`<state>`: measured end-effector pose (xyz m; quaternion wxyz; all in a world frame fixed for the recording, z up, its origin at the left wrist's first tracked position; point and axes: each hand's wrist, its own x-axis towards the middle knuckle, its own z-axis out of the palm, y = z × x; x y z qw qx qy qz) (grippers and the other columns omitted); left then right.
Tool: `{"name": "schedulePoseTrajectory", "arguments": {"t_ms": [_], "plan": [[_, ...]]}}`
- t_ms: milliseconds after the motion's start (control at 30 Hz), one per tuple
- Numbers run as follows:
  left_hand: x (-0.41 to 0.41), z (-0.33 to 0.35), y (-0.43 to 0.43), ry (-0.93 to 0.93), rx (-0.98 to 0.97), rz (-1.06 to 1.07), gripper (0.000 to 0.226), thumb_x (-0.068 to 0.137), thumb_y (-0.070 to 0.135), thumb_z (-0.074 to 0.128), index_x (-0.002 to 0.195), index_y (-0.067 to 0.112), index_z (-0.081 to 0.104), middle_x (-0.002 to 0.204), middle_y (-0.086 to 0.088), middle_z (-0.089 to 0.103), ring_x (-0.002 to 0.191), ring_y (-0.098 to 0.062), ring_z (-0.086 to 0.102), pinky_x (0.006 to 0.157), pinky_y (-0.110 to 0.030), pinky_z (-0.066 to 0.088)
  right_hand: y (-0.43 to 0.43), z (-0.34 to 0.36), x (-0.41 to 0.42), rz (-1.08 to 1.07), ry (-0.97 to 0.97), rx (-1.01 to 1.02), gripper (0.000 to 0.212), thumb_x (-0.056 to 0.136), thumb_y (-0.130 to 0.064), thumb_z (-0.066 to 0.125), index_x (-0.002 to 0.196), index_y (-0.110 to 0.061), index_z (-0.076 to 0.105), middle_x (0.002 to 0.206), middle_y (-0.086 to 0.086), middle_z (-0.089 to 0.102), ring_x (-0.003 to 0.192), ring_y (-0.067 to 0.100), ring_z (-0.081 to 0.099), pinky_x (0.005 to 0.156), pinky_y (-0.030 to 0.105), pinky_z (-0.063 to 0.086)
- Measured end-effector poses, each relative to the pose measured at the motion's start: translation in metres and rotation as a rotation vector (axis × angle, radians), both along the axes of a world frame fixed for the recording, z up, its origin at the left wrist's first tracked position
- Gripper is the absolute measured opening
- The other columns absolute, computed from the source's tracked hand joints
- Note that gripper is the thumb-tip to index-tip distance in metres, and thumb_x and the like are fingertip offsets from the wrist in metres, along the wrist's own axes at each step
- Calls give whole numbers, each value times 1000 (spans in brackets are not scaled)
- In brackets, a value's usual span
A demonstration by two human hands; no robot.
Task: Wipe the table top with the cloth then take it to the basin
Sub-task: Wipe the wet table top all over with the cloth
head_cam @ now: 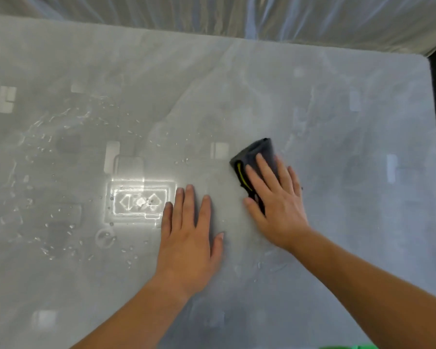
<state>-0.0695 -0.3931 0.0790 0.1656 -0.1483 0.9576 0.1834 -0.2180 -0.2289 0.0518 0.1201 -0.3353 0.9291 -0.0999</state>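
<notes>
- Head view, looking down: a pale grey table top fills nearly everything I can see, glossy, with bright reflected shapes in its left half.
- My right hand lies flat on a dark folded cloth, fingers spread and pressing it down onto the surface. That's a flat press, not a pinch; the fingers are not curled round the fabric.
- The cloth sits right of centre on the table, its far end poking out past my fingertips, and a yellow-green stripe shows along its left edge, just beside my thumb.
- My left hand is just beside the right one, palm down on the bare table, fingers extended and slightly apart, holding nothing.
- The two hands are close but not touching; a strip of table runs between them.
- Water droplets are scattered over the left half of the table, with a few more near my right wrist.
- Beyond the far edge of the table, crinkled translucent plastic sheeting hangs across the top of the view.
- A sliver of something green peeks in at the bottom edge; I can't tell what it is.
</notes>
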Motion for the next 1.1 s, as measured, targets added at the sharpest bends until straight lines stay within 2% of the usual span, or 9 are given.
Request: {"name": "schedulePoseTrajectory", "arguments": {"t_ms": [67, 133, 300, 433, 567, 767, 933, 1000, 1100], "plan": [[5, 3, 5, -6, -2, 8, 74, 95, 53, 22, 157, 14, 20, 166, -18, -2, 153, -31, -12, 123, -51, 1, 28, -1, 28, 171, 9, 16, 57, 103, -50, 33, 156, -30, 30, 167, -5, 14, 154, 28, 6, 123, 53, 10], [10, 7, 8, -8, -6, 19, 74, 95, 55, 18, 158, 16, 18, 167, -17, -3, 153, -30, -13, 123, -49, -3, 45, 1, 13, 207, 24, 5, 55, 101, -44, 38, 154, -28, 37, 165, -5, 21, 153, 29, 16, 121, 54, 16], [17, 9, 17, -12, -1, 50, 75, 93, 58, 12, 159, 21, 13, 168, -12, -3, 153, -26, -13, 123, -42, -9, 40, 4, -26, -247, -15, -7, 55, 104, -34, 39, 157, -26, 26, 168, -3, 11, 154, 27, 3, 124, 46, 2], [21, 8, 24, -27, -26, 65, 74, 95, 58, 17, 159, 21, 12, 167, -10, -8, 153, -25, -14, 122, -39, -13, 51, 2, 45, 34, 56, 17, 58, 98, -27, 48, 154, -20, 34, 165, 4, 23, 151, 36, 14, 123, 54, 11], [27, 9, 25, -36, -18, 64, 75, 94, 61, 15, 158, 24, 11, 168, -7, -8, 153, -23, -15, 123, -41, -10, 76, 7, 46, 264, 31, 39, 54, 99, -32, 37, 152, -22, 39, 164, 2, 26, 151, 34, 18, 122, 51, 14], [52, 13, 33, -20, 34, -3, 74, 94, 63, 19, 158, 25, 16, 168, -6, -4, 153, -23, -15, 122, -40, -10, 67, 6, 26, -65, -24, -62, 54, 100, -17, 41, 153, -27, 38, 165, -1, 22, 153, 31, 10, 124, 50, 8], [71, 7, 47, -76, 16, -40, 79, 91, 67, 14, 159, 28, 5, 166, -4, -18, 150, -23, -27, 121, -42, -13, 116, 6, 56, 384, 17, 11, 61, 89, -16, 40, 150, -25, 43, 163, 2, 29, 151, 34, 18, 122, 51, 14], [72, 4, 46, -60, 23, -37, 78, 91, 67, 16, 159, 29, 7, 166, -3, -18, 150, -22, -25, 121, -41, -12, 131, 4, 48, 269, 10, -28, 61, 89, -11, 46, 148, -25, 46, 162, 0, 31, 151, 32, 22, 121, 52, 18], [75, 3, 41, -16, 70, -45, 77, 92, 66, 21, 158, 27, 14, 168, -2, -12, 152, -20, -20, 122, -40, -10, 126, 8, 73, -126, -43, -89, 58, 92, -9, 42, 148, -24, 46, 163, -2, 28, 153, 30, 15, 122, 52, 14]]}}
